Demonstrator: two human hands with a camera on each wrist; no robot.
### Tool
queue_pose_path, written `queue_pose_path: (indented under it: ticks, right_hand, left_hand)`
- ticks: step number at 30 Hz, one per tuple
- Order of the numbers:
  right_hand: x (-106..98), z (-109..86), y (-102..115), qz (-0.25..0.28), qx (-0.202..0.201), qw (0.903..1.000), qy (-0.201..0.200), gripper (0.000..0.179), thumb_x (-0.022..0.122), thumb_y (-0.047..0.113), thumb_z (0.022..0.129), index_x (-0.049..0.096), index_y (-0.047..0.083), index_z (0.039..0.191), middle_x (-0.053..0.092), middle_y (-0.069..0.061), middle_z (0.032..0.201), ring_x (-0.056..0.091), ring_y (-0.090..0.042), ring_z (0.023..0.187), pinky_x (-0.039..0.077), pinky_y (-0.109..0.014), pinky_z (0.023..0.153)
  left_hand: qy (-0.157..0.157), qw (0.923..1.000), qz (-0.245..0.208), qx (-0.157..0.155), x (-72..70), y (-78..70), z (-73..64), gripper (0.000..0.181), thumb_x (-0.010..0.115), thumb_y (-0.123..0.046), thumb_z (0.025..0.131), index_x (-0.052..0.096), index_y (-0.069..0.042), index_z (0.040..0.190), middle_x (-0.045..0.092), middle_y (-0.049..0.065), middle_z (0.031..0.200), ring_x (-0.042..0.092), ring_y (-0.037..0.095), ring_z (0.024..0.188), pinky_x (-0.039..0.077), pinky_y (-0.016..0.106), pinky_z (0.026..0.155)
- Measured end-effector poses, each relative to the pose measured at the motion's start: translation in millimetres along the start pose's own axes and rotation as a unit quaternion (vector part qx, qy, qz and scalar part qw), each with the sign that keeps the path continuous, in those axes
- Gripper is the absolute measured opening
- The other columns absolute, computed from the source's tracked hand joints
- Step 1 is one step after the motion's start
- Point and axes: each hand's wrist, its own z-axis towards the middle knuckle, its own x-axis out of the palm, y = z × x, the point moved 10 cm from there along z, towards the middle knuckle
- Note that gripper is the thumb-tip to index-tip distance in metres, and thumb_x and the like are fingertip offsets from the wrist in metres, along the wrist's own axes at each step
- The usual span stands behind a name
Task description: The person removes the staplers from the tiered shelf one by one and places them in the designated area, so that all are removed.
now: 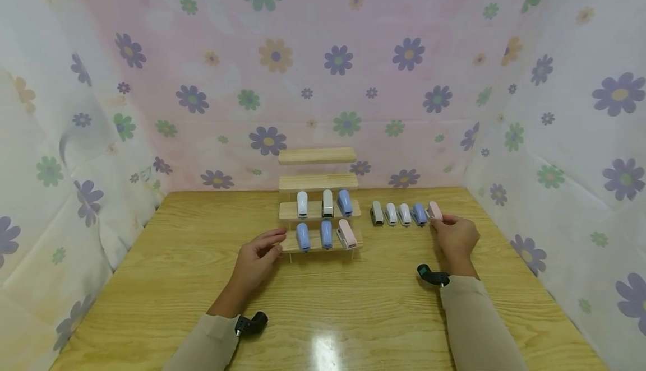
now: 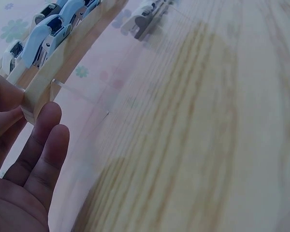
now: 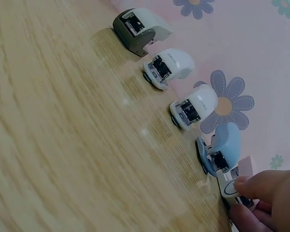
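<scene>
At the right end of a row on the table, my right hand (image 1: pixel 456 237) pinches a small pink stapler (image 1: pixel 434 209) between thumb and fingers; in the right wrist view its pale base (image 3: pixel 228 187) shows beside the thumb. My left hand (image 1: pixel 254 261) holds the left end of the lowest shelf (image 2: pixel 41 87) of a wooden tiered rack (image 1: pixel 318 156). That shelf bears two blue staplers (image 1: pixel 303 236) and a pink stapler (image 1: pixel 346 233). On the tier above stand a white stapler (image 1: pixel 302 204), a grey stapler (image 1: pixel 327 203) and a blue stapler (image 1: pixel 345 202).
Left of the pinched stapler, the table row runs through a blue stapler (image 1: pixel 419 214), two white staplers (image 1: pixel 404 214) and a grey stapler (image 1: pixel 377 213). Flowered cloth (image 1: pixel 303 107) walls the wooden table (image 1: pixel 328 304) at the back and both sides.
</scene>
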Motion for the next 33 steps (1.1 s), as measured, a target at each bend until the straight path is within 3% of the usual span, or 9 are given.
queue_pose_path:
  ticks: [6, 16, 24, 33]
  right_hand:
    - [1.8, 2.0, -2.2, -0.002, -0.005, 1.0, 0.0, 0.041, 0.075, 0.036, 0.095, 0.077, 0.005, 0.121, 0.073, -0.02, 0.123, 0.06, -0.039, 0.121, 0.049, -0.049, 0.098]
    - [-0.4, -1.6, 2.7, -0.01, -0.013, 0.9999, 0.0, 0.042, 0.076, 0.035, 0.095, 0.076, 0.003, 0.122, 0.074, -0.02, 0.121, 0.061, -0.039, 0.118, 0.05, -0.049, 0.096]
    - [-2.9, -4.6, 6.5, -0.007, -0.008, 0.9999, 0.001, 0.053, 0.077, 0.035, 0.094, 0.069, 0.002, 0.134, 0.07, -0.023, 0.125, 0.062, -0.037, 0.114, 0.051, -0.047, 0.091]
    - [-12.4, -1.6, 11.2, 0.025, -0.003, 0.9997, -0.003, 0.05, 0.074, 0.036, 0.095, 0.069, 0.005, 0.134, 0.07, -0.017, 0.131, 0.063, -0.034, 0.117, 0.049, -0.024, 0.072]
  left_hand:
    - [0.004, 0.9999, 0.006, -0.01, 0.3, 1.9, -0.2, 0.026, 0.069, -0.011, 0.101, 0.074, -0.005, 0.125, 0.063, 0.011, 0.144, 0.071, 0.02, 0.1, 0.06, 0.024, 0.08]
    - [0.005, 1.0, 0.002, 0.0, 1.5, -1.7, -0.6, 0.027, 0.069, -0.008, 0.1, 0.074, -0.001, 0.126, 0.063, 0.013, 0.143, 0.071, 0.015, 0.1, 0.058, 0.02, 0.081]
    - [0.004, 1.0, 0.006, -0.004, 0.9, -2.7, -0.4, 0.026, 0.069, -0.01, 0.1, 0.074, -0.003, 0.125, 0.064, 0.013, 0.143, 0.071, 0.018, 0.101, 0.059, 0.022, 0.08]
    - [0.007, 0.9999, 0.004, -0.008, 1.0, -0.8, -0.1, 0.027, 0.069, -0.01, 0.101, 0.074, -0.003, 0.126, 0.063, 0.013, 0.144, 0.071, 0.018, 0.099, 0.061, 0.027, 0.08]
